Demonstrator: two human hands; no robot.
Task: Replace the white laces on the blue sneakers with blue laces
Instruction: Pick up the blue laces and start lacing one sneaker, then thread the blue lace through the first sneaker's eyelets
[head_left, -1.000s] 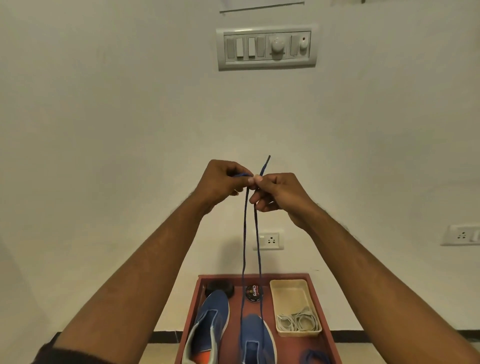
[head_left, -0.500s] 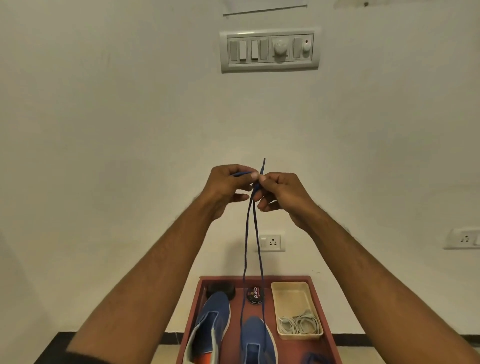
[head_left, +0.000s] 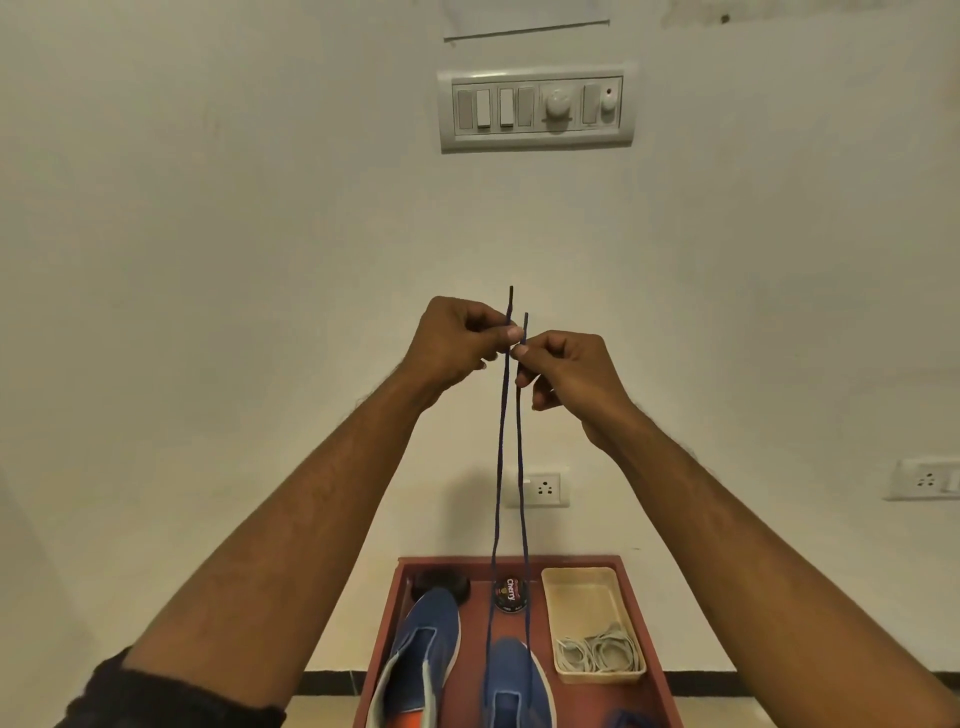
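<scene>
Both hands are raised in front of the wall, each pinching one end of the blue lace (head_left: 501, 467). The left hand (head_left: 457, 340) holds the taller end, the right hand (head_left: 569, 366) the shorter. Both strands drop to the right sneaker (head_left: 514, 686) on the red tray (head_left: 649, 639), beside the left sneaker (head_left: 421, 654). White laces (head_left: 597, 652) lie in the cream bin (head_left: 582, 582) at the tray's right edge.

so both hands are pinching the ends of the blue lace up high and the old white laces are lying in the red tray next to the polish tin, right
Not quite. Both hands, left hand and right hand, do pinch the blue lace, but the head view shows the white laces in the cream bin, not loose beside the polish tin.
</scene>
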